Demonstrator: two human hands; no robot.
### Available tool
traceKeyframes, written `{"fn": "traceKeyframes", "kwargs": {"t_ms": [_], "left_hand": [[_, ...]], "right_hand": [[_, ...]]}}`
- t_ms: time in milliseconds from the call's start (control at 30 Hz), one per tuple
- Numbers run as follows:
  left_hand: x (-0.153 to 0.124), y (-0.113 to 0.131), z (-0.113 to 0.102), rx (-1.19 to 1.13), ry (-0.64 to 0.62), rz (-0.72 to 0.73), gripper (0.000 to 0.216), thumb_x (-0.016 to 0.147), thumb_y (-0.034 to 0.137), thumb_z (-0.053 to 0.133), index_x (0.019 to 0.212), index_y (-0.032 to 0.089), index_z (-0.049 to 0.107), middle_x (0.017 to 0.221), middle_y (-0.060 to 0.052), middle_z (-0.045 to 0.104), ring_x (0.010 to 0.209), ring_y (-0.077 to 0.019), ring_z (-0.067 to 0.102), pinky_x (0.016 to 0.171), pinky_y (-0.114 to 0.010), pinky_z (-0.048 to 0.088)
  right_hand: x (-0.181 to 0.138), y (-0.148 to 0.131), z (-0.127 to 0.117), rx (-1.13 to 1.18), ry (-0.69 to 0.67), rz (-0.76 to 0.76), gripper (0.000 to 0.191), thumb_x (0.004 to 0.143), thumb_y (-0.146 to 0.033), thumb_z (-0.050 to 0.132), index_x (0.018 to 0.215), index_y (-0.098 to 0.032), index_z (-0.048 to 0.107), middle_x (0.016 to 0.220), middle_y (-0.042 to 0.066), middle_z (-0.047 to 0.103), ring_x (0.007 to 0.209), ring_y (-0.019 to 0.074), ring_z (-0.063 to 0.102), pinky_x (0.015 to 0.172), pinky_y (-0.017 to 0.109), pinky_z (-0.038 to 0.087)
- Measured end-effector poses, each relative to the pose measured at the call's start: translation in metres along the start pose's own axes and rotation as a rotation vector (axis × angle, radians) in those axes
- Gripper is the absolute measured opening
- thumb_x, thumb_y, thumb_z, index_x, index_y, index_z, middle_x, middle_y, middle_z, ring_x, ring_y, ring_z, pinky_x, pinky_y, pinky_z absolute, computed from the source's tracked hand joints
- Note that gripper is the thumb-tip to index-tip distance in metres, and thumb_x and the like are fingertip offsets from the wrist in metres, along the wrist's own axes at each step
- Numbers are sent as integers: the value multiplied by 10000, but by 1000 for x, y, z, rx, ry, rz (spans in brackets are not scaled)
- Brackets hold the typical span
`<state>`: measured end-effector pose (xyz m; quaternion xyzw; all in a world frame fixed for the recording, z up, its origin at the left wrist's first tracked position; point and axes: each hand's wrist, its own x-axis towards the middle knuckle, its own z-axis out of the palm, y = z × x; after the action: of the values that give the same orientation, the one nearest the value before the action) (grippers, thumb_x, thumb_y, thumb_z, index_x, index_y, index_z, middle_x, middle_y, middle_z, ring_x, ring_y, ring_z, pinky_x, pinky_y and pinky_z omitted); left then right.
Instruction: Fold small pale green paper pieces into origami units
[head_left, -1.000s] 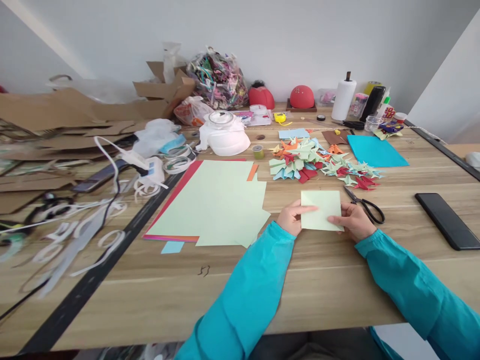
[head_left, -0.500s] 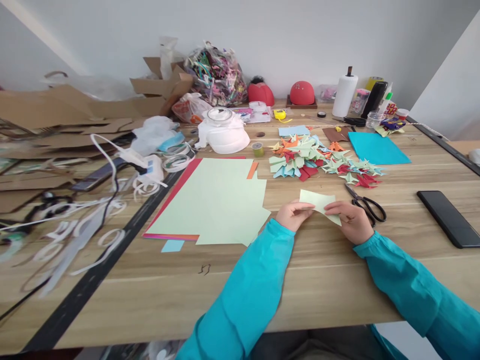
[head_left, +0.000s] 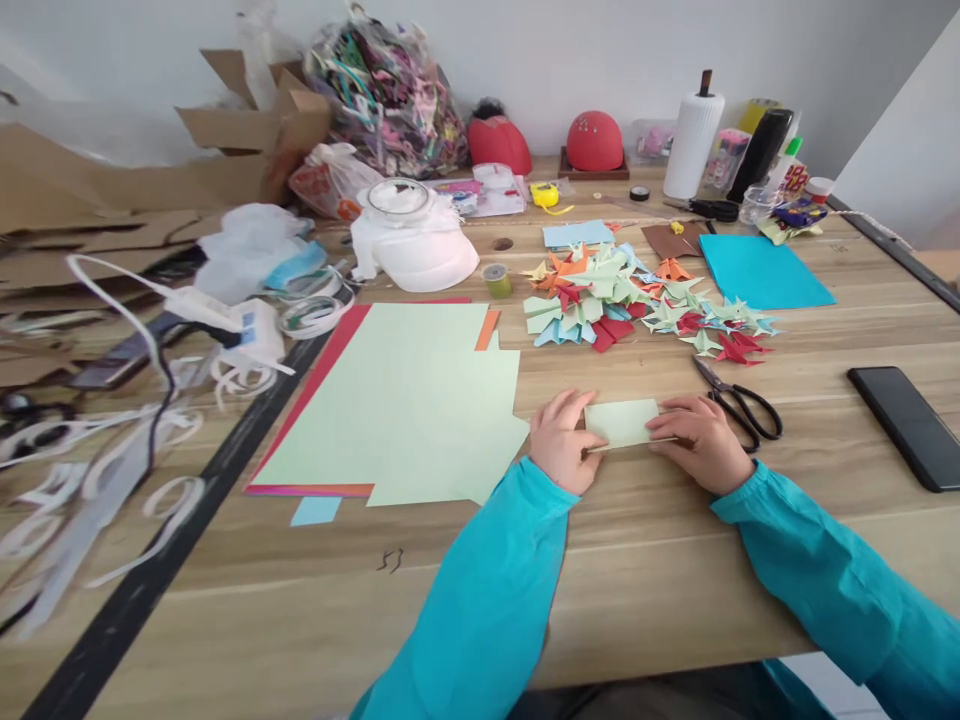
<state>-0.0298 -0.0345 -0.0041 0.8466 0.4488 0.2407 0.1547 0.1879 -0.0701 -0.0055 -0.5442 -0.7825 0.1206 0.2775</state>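
Observation:
Between my two hands is a small piece of pale green paper [head_left: 621, 423], now a narrow rectangle that looks folded over. My left hand [head_left: 564, 438] pinches its left end, thumb at the lower edge. My right hand [head_left: 699, 440] grips the right end with fingers and thumb. Black-handled scissors [head_left: 739, 400] lie just beyond my right hand. Past the hands sits a heap of folded paper cranes [head_left: 600, 290] in green, red, blue and orange. Left of my left hand lies a large pale green sheet [head_left: 405, 400] with cut-out edges, over red and other coloured sheets.
A black phone [head_left: 907, 425] lies at the right. A turquoise sheet [head_left: 765, 272], a yellow tape measure [head_left: 546, 196] and a white bottle [head_left: 694, 145] are toward the back. A power strip [head_left: 259, 335] with cables and white strips clutters the left, near cardboard [head_left: 232, 175].
The curved green paper has become a flatter, narrower rectangle, lowered toward the table. Both hands have shifted to grip its two ends. The camera view has moved slightly.

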Motion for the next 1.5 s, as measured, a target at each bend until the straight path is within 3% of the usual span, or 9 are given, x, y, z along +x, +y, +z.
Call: {"fn": "traceKeyframes", "kwargs": {"t_ms": [100,233,367,800,1200,1500], "left_hand": [[-4,5,-1,-10,55,-45,153,681,374,619,670,251,710,1276,-43,493,1206,-330,354,948,-533,273],[-8,5,5,-9,185,-135,381,773,343,522,430,187,576,1270,-20,503,1205,-293,372,976,-506,245],[-9,2,11,-6,252,-237,336,760,328,548,456,184,558,1266,-28,503,1208,-288,369,993,-507,213],[-11,14,-1,25,148,-281,173,737,255,557,581,187,590,1325,-45,435,1241,-307,315,1005,-513,163],[-14,19,2,56,186,-269,196,753,275,545,586,185,593,1277,-63,484,1223,-293,354,989,-521,201],[-10,18,3,100,193,-281,221,737,289,570,553,170,540,1250,-82,507,1198,-295,386,975,-521,234]], "right_hand": [[1,-4,-2,-1,-1,52,112,756,-339,603,722,-247,658,869,11,695,995,238,541,934,459,278],[3,-10,-1,3,41,115,171,783,-364,565,700,-234,637,853,26,685,968,231,556,926,448,283],[6,-15,4,-29,70,237,250,782,-388,559,610,-207,544,764,37,668,916,231,571,873,426,311],[6,-24,5,-83,129,377,193,771,-327,581,666,-208,472,770,46,616,858,213,572,884,415,339],[3,-26,4,-82,217,322,139,750,-230,602,708,-206,472,841,61,595,900,216,559,871,438,403],[2,-25,6,-65,215,341,174,734,-212,611,827,-204,465,723,28,563,908,229,561,803,415,424]]}}
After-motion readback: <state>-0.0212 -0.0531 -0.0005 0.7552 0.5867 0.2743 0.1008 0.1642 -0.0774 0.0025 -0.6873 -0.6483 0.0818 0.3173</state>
